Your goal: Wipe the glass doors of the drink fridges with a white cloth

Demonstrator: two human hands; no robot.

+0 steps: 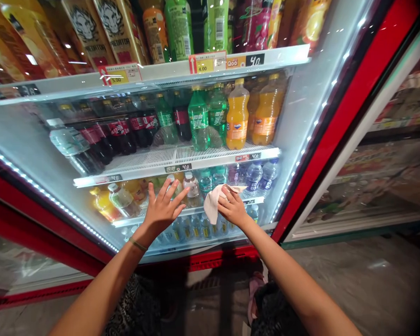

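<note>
My left hand (164, 209), fingers spread and holding nothing, is in front of the lower shelves of a lit drinks fridge. A band circles that wrist. My right hand (234, 207) grips a pale cleaning cloth (213, 203), which lies partly under the fingers and hangs down on the left. It is held up before the shelf of small bottles (255, 175). Faint reflections suggest a glass door between my hands and the drinks; whether either palm touches it I cannot tell. Behind my left fingers stands a bottle with a pale cap (189, 186).
The middle shelf (210, 161) carries cola, green soda bottles (198, 119) and orange soda (237, 116). Price tags (207, 63) line the shelf edges. A red frame (336, 121) borders the fridge, with another cabinet (367, 163) at the right. Grey floor (367, 270) lies below.
</note>
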